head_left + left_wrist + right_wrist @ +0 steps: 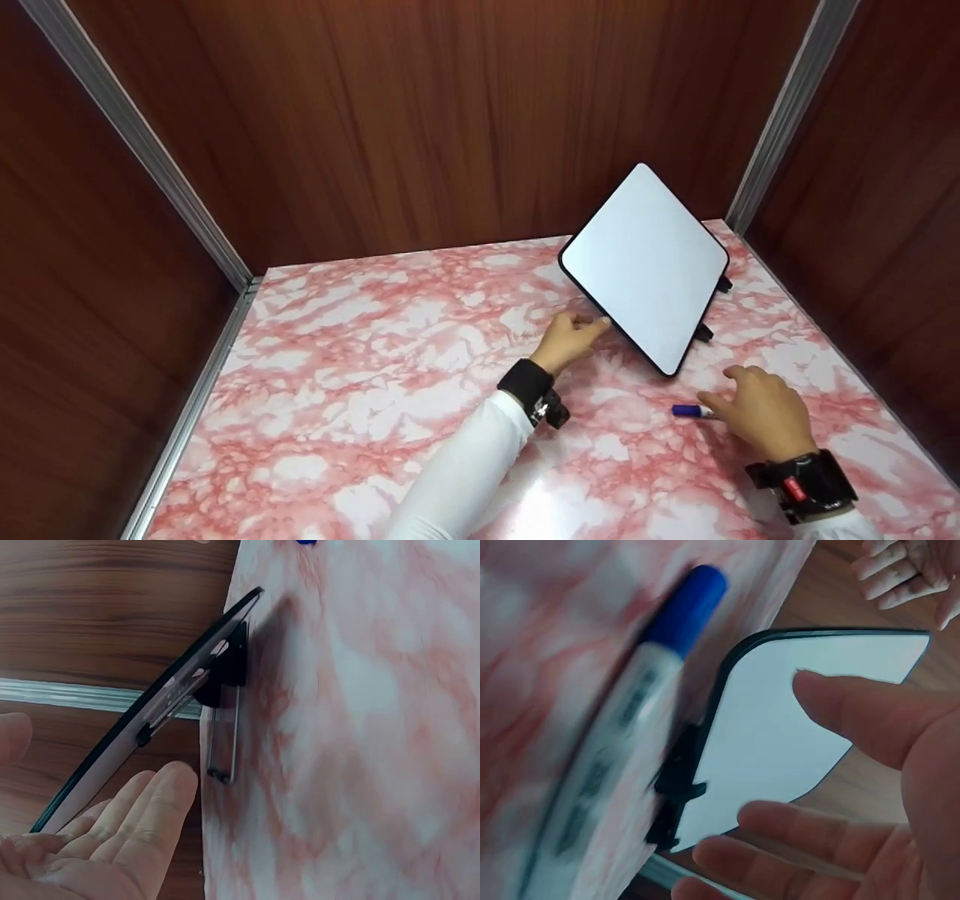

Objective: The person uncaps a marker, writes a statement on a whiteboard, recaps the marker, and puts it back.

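a black-edged whiteboard [645,270] stands tilted, a blue-capped white marker [693,411] lying near it.

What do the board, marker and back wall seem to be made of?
Board: smooth, perhaps coated metal or plastic, by its even white look.
Marker: smooth, likely plastic, by its blue cap and white barrel.
Back wall: satiny, perhaps wood or printed laminate, by its streaky brown grain.

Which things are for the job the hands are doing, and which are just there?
Likely for the job:
white board, left hand by its edge
blue-capped marker, right hand close to it

Just surroundings:
marbled table
brown back wall
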Available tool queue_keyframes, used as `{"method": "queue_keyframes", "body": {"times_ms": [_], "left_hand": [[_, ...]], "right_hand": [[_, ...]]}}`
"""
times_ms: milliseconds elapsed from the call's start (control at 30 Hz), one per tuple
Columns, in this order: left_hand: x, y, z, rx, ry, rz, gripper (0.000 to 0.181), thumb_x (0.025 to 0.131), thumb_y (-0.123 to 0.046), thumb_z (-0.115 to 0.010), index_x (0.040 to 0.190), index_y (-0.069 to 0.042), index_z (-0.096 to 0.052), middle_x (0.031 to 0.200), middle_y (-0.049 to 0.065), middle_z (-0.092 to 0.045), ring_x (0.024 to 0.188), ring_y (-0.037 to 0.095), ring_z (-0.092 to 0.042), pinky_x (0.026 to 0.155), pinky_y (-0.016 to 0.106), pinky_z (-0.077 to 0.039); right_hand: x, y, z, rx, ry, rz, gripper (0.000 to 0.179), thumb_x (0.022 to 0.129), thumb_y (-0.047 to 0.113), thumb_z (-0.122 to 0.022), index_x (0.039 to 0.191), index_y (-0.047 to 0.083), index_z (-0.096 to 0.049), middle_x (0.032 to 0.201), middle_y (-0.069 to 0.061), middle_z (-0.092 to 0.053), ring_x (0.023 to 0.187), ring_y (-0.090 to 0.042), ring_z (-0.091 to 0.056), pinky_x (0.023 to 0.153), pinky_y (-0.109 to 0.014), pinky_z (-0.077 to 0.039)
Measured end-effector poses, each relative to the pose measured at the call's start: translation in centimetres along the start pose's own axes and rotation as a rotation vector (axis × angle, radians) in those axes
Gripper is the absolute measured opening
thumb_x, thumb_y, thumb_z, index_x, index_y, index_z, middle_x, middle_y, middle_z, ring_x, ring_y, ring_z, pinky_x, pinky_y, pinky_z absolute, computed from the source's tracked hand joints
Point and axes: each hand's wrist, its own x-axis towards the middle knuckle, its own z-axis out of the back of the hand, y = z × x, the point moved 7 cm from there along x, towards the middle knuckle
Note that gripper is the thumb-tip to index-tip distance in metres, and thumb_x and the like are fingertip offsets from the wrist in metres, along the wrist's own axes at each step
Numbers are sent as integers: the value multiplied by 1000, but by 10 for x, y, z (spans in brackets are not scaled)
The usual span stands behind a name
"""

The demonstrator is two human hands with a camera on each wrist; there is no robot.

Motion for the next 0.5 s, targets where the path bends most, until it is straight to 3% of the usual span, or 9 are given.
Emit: {"method": "queue_keyframes", "body": {"times_ms": [133,300,500], "left_hand": [[8,-2,-12,-1,-42,-40,28,88,-26,-72,99,-1,-67,75,7,-66,68,19,-63,59,25,-50],[17,-2,-22,-27,-94,-84,23,87,-22,-73,97,-3,-66,78,2,-67,70,14,-63,63,24,-52],[24,5,-35,-254,-102,-78,14,88,-7,-69,98,3,-64,81,11,-69,76,29,-68,62,32,-57]], "right_hand": [[-4,-11,-3,-1,54,6,53,79,34,-76,113,-5,-66,101,-27,-65,83,-48,-60,61,-57,-47],[-8,-14,-8,-14,113,35,43,77,26,-76,109,-1,-70,100,-22,-67,85,-45,-62,62,-57,-47],[-12,-12,-17,-46,134,88,14,77,15,-74,91,12,-75,79,-4,-63,67,-24,-57,52,-45,-43]]}}
